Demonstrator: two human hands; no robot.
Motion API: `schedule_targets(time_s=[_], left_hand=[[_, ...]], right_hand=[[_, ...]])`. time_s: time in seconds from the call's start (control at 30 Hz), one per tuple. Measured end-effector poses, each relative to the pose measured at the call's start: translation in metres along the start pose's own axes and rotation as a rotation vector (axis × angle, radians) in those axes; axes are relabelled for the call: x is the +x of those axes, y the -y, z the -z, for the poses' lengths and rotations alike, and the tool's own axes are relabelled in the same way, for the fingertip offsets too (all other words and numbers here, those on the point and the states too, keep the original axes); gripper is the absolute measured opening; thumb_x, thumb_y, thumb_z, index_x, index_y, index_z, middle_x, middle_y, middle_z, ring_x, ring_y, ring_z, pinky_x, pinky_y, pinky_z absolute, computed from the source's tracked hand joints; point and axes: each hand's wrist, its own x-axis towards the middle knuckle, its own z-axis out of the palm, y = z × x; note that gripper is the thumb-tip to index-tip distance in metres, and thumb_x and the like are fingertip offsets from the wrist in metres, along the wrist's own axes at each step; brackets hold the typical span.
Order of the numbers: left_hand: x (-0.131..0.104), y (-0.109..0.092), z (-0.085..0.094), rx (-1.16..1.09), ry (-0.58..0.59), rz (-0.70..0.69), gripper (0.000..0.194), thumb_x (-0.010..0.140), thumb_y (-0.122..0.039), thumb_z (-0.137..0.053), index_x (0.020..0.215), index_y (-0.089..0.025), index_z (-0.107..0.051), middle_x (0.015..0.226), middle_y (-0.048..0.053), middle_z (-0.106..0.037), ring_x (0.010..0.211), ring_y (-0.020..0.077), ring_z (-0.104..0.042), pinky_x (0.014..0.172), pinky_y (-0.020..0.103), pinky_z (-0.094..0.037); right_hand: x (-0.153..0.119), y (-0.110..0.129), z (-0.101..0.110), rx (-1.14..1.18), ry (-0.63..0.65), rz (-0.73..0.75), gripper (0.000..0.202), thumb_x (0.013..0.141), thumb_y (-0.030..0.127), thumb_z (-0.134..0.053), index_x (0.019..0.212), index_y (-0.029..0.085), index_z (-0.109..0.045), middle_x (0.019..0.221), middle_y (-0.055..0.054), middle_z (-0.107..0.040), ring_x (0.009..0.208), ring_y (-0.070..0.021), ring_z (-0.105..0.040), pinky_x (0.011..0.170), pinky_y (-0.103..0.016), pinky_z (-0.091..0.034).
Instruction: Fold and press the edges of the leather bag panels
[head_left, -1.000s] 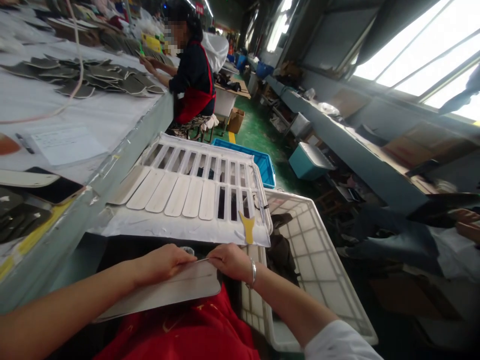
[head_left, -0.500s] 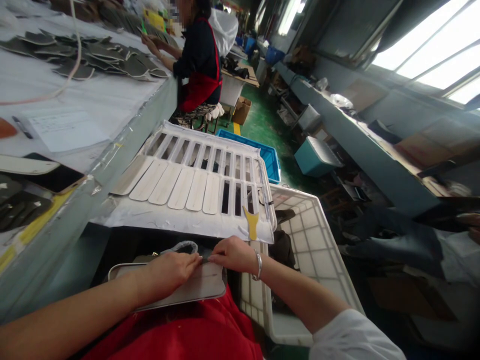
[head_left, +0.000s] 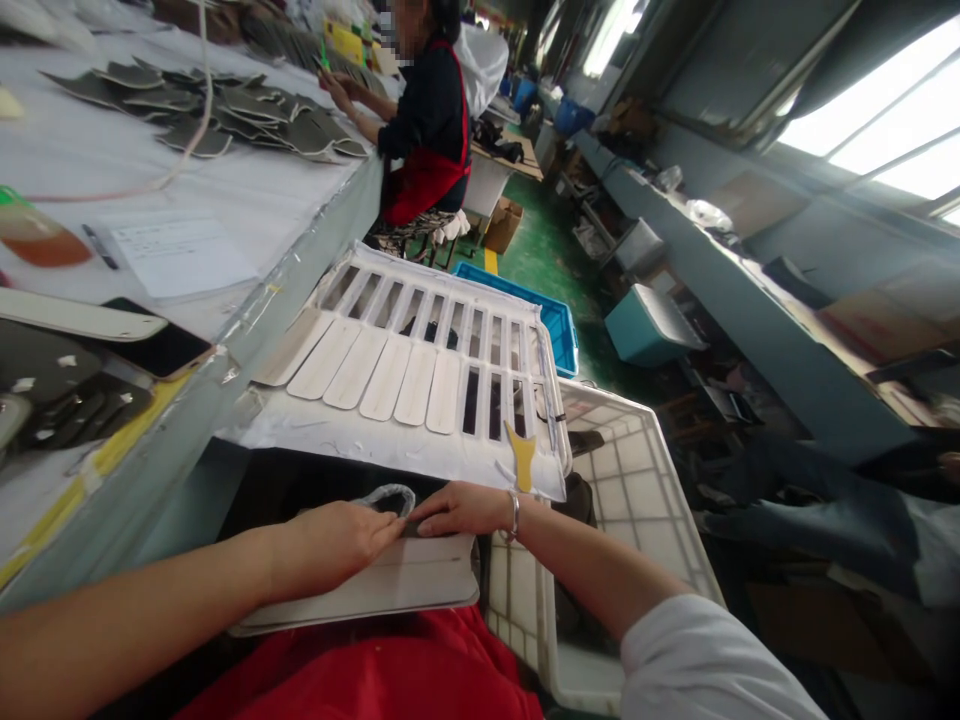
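Observation:
Low over my lap lies a pale bag piece point(head_left: 409, 578) with rounded corners, its flat face toward me. A loop handle point(head_left: 397, 493) in clear wrap stands up just behind it. My left hand point(head_left: 345, 545) is closed over the piece's upper edge, fingers pressed together near the middle. From the right, my right hand point(head_left: 461, 508) bends its fingers over a dark strip on the same edge, its fingertips almost meeting the left ones. What lies beneath the fingertips is hidden. A red apron point(head_left: 382, 670) shows below the piece.
Ahead is a white slotted rack point(head_left: 420, 440) bearing several pale strips point(head_left: 390, 380) and a yellow forked tool point(head_left: 521, 455). A white crate point(head_left: 622, 430) stands at right, a blue crate point(head_left: 559, 330) behind. On the left table point(head_left: 285, 220) lie dark pieces point(head_left: 247, 110); a co-worker point(head_left: 427, 130) sits beyond.
My right hand's fingers have flattened and spread along the bag piece's edge. The piece has tilted, so more of its pale face shows. The whole view has shifted slightly.

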Motion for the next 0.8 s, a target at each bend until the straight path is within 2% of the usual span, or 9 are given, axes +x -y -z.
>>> schedule_targets(time_s=[0.13, 0.37, 0.57, 0.73, 0.8], left_hand=[[-0.019, 0.009, 0.008, -0.066, 0.101, 0.009, 0.048, 0.084, -0.007, -0.039, 0.132, -0.013, -0.04, 0.128, 0.016, -0.053, 0.112, 0.0209, -0.055, 0.09, 0.03, -0.047], [-0.032, 0.014, 0.01, -0.111, 0.117, 0.038, 0.049, 0.085, -0.008, -0.037, 0.134, -0.012, -0.038, 0.13, 0.017, -0.051, 0.114, 0.0229, -0.054, 0.09, 0.033, -0.048], [-0.049, 0.021, 0.012, -0.094, 0.105, 0.054, 0.051, 0.085, -0.007, -0.036, 0.135, -0.012, -0.036, 0.132, 0.015, -0.049, 0.115, 0.0211, -0.052, 0.093, 0.031, -0.046], [-0.076, 0.021, 0.006, 0.036, 0.104, 0.195, 0.056, 0.079, -0.001, -0.038, 0.133, -0.013, -0.04, 0.131, 0.015, -0.05, 0.11, 0.0237, -0.056, 0.088, 0.035, -0.05], [-0.084, 0.019, 0.002, 0.079, 0.096, 0.254, 0.057, 0.076, 0.001, -0.039, 0.13, -0.014, -0.044, 0.13, 0.015, -0.052, 0.108, 0.0242, -0.058, 0.085, 0.036, -0.05]], right_hand=[[0.008, 0.01, -0.004, -0.038, -0.008, 0.031, 0.037, 0.084, 0.034, -0.054, 0.116, 0.017, -0.061, 0.113, -0.003, -0.063, 0.103, -0.018, -0.058, 0.091, -0.022, -0.042], [0.028, 0.018, -0.012, -0.127, 0.005, 0.117, 0.034, 0.088, 0.031, -0.048, 0.119, 0.021, -0.058, 0.114, -0.002, -0.063, 0.101, -0.0159, -0.059, 0.088, -0.022, -0.042], [0.045, 0.041, -0.017, -0.27, 0.035, 0.07, 0.034, 0.09, 0.031, -0.044, 0.117, 0.017, -0.058, 0.107, -0.005, -0.064, 0.093, -0.0159, -0.061, 0.083, -0.022, -0.044], [0.064, 0.052, -0.026, -0.343, 0.001, 0.109, 0.037, 0.091, 0.033, -0.041, 0.124, 0.02, -0.053, 0.116, -0.005, -0.061, 0.102, -0.0156, -0.058, 0.087, -0.021, -0.041], [0.075, 0.056, -0.031, -0.394, -0.001, 0.107, 0.037, 0.092, 0.035, -0.04, 0.124, 0.021, -0.052, 0.114, -0.005, -0.062, 0.101, -0.0169, -0.058, 0.086, -0.023, -0.042]])
